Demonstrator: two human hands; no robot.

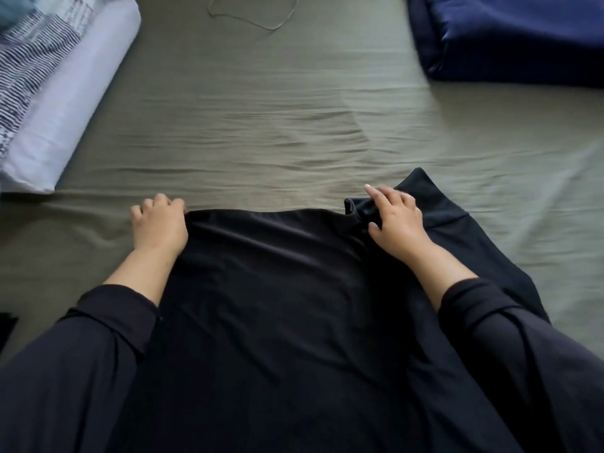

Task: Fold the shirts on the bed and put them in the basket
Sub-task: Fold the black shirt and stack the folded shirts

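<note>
Shirt (pixel 277 289): black, spread flat on the bed (pixel 294 125), near edge toward the person; one sleeve (pixel 431 201) sticks out beyond the right hand.
Left hand (pixel 160 223): fingers curled, pinching the shirt's far left corner.
Right hand (pixel 397 217): on the bunched collar, thumb and fingers pinching cloth, index finger lifted.
Risk: slick cloth may slide or fold crooked if one hand pulls harder; the loose sleeve could get trapped in the fold.
Fabric: thin, smooth, faint sheen, soft ripples; sheet under it olive, finely wrinkled.
Pillow (pixel 49 93): far left of shirt, white with striped print.
Blue cushion (pixel 506 34): far right of shirt, glossy.
Basket: not in view.
</note>
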